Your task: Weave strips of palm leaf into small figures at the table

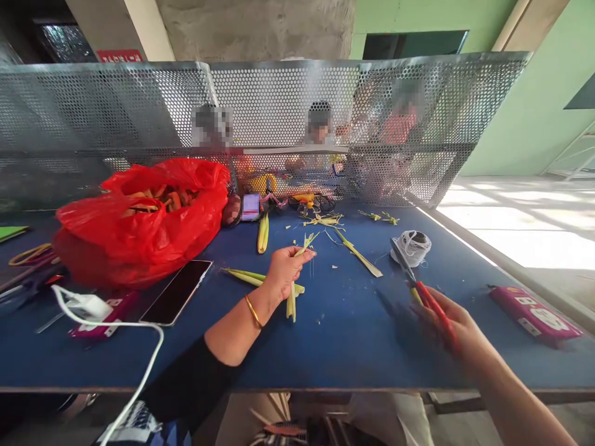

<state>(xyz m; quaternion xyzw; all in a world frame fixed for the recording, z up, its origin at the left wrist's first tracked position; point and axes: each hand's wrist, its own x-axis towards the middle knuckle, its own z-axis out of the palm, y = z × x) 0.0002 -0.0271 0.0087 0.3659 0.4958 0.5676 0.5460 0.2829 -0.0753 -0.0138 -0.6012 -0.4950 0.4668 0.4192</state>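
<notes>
My left hand [284, 272] pinches a pale green strip of plant leaf [291, 306], possibly corn husk. Its frayed upper end sticks out past my fingertips, and thin threads hang near them. My right hand [458, 328], a little blurred, grips scissors [436, 305] by their red handles. The blades point away from me, close to a spool of white thread [415, 249], and the scissors are well apart from the strip. Behind my left wrist lie more pale green leaf pieces [244, 276]. A longer leaf strip [357, 253] lies beyond, between my hands.
A red plastic bag [186, 238] full of brown pieces stands at the left. Near it are a phone [179, 292] and a white charger with cable [88, 305]. A purple packet [534, 314] lies far right. Behind a perforated metal screen [279, 93] people sit.
</notes>
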